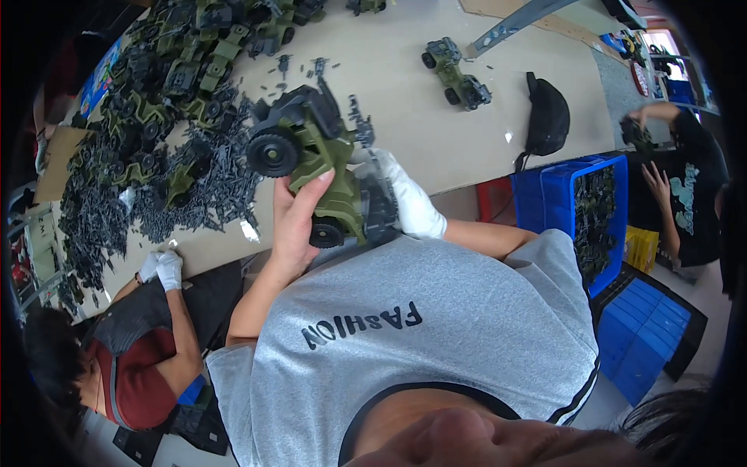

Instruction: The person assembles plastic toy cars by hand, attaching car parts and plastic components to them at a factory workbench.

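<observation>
In my bare left hand [298, 212] is a green and black toy military vehicle [331, 167], tilted up on end above the table's near edge. My thumb lies across its green body, and the other fingers are mostly hidden behind it. At the vehicle's right side, my white-gloved right hand [412, 204] is closed, its fingertips partly hidden. A dark toy gun piece [361, 123] sticks up from those fingertips, close against the vehicle. Two similar small dark gun pieces [319, 65] lie on the table beyond the vehicle.
Many toy vehicles [183, 70] and loose dark parts [210, 191] cover the table's left. Another vehicle [455, 74] and a black pouch [547, 113] lie right. A blue crate [542, 194] holds more. One gloved co-worker [144, 358] sits left; another person [685, 187] is right.
</observation>
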A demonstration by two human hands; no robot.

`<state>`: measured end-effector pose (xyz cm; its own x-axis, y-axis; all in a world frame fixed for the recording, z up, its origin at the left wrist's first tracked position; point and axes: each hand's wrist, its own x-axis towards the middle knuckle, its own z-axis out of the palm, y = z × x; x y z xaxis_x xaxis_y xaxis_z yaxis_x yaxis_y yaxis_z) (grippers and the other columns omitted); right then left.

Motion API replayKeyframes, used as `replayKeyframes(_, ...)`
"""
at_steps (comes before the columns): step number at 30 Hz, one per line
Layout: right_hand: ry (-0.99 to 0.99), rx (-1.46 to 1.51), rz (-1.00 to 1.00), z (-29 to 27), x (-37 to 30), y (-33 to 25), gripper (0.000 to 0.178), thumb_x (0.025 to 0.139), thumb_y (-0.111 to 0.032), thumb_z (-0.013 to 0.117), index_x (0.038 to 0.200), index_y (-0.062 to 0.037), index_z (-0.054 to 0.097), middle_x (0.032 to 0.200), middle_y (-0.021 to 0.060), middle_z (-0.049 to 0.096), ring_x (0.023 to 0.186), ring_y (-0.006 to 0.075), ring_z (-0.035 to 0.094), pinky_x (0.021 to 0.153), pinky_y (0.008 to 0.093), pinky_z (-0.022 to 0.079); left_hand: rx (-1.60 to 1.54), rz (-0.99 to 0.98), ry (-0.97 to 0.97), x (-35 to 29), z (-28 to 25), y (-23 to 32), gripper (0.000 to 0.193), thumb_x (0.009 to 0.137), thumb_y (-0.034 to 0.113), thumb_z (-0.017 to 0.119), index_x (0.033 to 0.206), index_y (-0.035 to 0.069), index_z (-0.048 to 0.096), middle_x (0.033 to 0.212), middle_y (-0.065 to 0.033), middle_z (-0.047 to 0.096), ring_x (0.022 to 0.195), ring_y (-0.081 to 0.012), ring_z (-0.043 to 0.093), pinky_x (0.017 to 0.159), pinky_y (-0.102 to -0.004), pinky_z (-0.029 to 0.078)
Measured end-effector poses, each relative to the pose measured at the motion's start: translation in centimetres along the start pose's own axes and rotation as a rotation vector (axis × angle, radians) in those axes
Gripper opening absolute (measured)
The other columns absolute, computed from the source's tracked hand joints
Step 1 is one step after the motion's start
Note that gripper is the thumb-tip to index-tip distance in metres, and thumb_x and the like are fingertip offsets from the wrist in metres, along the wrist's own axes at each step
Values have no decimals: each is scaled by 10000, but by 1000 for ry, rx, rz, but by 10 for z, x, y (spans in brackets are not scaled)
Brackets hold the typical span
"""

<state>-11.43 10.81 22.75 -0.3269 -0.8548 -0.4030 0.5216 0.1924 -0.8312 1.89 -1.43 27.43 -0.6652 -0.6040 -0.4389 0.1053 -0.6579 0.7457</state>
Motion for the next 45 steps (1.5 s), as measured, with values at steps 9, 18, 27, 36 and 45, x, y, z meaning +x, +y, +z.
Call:
replayKeyframes(9,137,-553,178,-132,89,29,662,844,-403,723,1354,-22,542,1275,173,617,1181,245,583,1011,356,459,746,-154,-88,178,-77,-179,745,942,577,573,1411,7,473,1321,-91,581,1186,-170,544,978,-327,443)
replayKeyframes(18,649,-1488,-746,-144,129,-53,429,841,-335,724,1142,-43,628,1119,202,637,973,403,610,836,469,509,937,199,212,135,-210,-84,296,934,193,672,1200,69,640,1074,-61,661,982,-183,616,804,-324,482)
replayKeyframes(27,-268,-1540,-425,15,302,49,181,892,-243,611,996,-115,687,944,151,683,850,351,670,778,468,537,1722,121,606,221,-239,73,914,748,422,826,1500,266,330,1434,-184,441,1167,-438,537,920,-496,513)
replayKeyframes(36,-270,-1834,-576,40,350,87,180,894,-265,610,966,-112,672,968,97,649,917,311,651,737,459,537,1443,495,364,186,-233,99,745,788,285,803,1429,143,451,1161,-124,590,1071,-307,593,959,-431,488)
replayKeyframes(45,33,-959,-322,-30,328,98,316,912,-251,657,1172,-71,654,1074,193,685,965,381,656,869,428,524,-270,382,226,110,-212,89,644,960,517,501,1424,73,437,1330,-145,558,1172,-294,587,953,-585,486)
